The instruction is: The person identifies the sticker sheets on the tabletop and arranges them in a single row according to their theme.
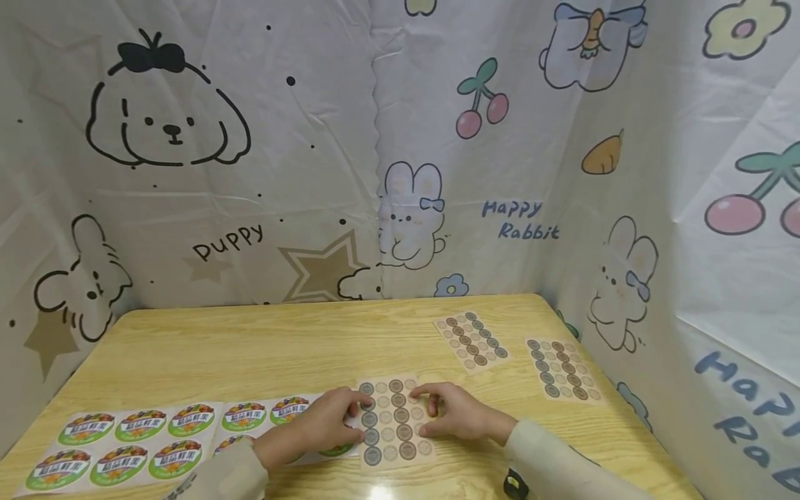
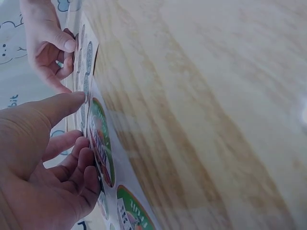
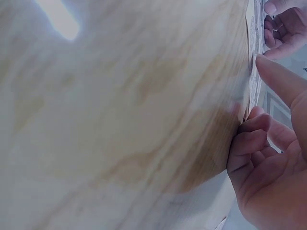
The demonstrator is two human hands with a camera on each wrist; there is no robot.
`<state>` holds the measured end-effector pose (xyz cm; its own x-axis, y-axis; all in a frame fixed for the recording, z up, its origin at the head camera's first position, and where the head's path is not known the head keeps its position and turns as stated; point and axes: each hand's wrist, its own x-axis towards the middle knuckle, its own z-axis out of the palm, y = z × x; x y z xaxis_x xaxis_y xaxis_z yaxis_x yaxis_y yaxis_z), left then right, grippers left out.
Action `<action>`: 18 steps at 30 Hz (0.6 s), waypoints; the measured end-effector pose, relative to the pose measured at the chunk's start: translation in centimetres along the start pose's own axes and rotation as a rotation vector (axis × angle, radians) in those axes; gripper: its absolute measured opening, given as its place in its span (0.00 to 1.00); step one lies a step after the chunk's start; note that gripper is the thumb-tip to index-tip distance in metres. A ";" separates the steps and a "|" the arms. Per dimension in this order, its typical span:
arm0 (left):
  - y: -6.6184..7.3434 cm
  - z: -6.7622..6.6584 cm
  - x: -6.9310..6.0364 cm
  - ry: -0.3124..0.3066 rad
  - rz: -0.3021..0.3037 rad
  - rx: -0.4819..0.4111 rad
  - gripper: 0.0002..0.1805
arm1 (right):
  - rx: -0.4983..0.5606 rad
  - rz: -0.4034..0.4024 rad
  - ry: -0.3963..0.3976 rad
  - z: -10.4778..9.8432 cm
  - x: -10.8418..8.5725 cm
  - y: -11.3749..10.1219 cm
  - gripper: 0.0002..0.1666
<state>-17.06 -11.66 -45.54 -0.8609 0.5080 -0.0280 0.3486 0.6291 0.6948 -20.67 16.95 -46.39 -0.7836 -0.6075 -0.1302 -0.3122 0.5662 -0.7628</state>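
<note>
A sheet of round coin-like stickers (image 1: 387, 417) lies flat on the wooden table in front of the person. The left hand (image 1: 325, 420) touches its left edge with thumb and index finger, the other fingers loosely bent. Opposite it, the right hand (image 1: 459, 413) rests thumb and index fingertips on the right side. In the left wrist view, the left hand (image 2: 45, 163) has its thumb tip on the sheet's dark circles (image 2: 87, 72). The right wrist view has the right hand (image 3: 273, 163) with thumb on the sheet and fingers curled beside its edge.
Sheets of fruit-label stickers (image 1: 150, 444) lie at the left, partly under the left forearm. Two more coin-sticker sheets, one (image 1: 471, 340) at the back right and another (image 1: 562, 368) near the right edge, lie flat. A small dark object (image 1: 515, 484) is by the right sleeve. Printed curtains (image 1: 312, 173) surround the table.
</note>
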 end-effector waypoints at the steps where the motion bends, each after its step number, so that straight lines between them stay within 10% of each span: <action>1: 0.0 -0.1 0.0 -0.003 0.004 -0.010 0.27 | 0.021 -0.003 -0.004 0.0 0.0 0.0 0.37; 18: 0.9 -1.3 0.8 0.008 -0.007 -0.110 0.28 | 0.176 -0.003 -0.041 -1.5 -0.1 -0.1 0.35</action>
<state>-17.92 -11.40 -44.01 -0.8664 0.4986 -0.0275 0.3003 0.5642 0.7691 -21.38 17.78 -45.38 -0.7589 -0.6336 -0.1506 -0.2128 0.4598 -0.8621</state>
